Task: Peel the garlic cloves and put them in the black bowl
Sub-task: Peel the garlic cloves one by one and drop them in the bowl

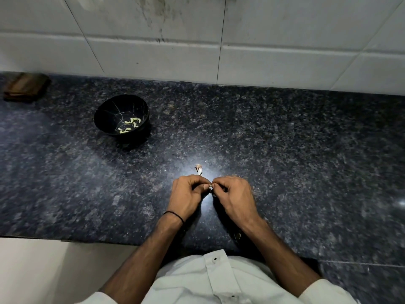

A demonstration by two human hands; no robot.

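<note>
Both hands, left hand [188, 191] and right hand [233, 194], pinch one garlic clove [210, 187]; peel gently, then reach far-left to the black bowl [121, 116].

Head cam, single view. L hand [188, 194] and R hand [233, 195] meet low-centre over the dark speckled counter [285, 139]. Both have fingers curled, w/ thumb and fingertips pinching one small garlic clove [210, 187] between them. The clove is mostly hidden, so I can't tell how much skin is on it.

Skin scrap [199, 169] lies on the counter just beyond the L knuckles.

The black bowl [109, 113] sits upright, well apart to the far left, w/ several pale peeled cloves [129, 124] inside near its right wall.

A brown wooden block [26, 87] is at the far-left edge, by the white tile wall [285, 51].

Thin black band [174, 216] on L wrist. White shirt [219, 281] at the bottom.
</note>
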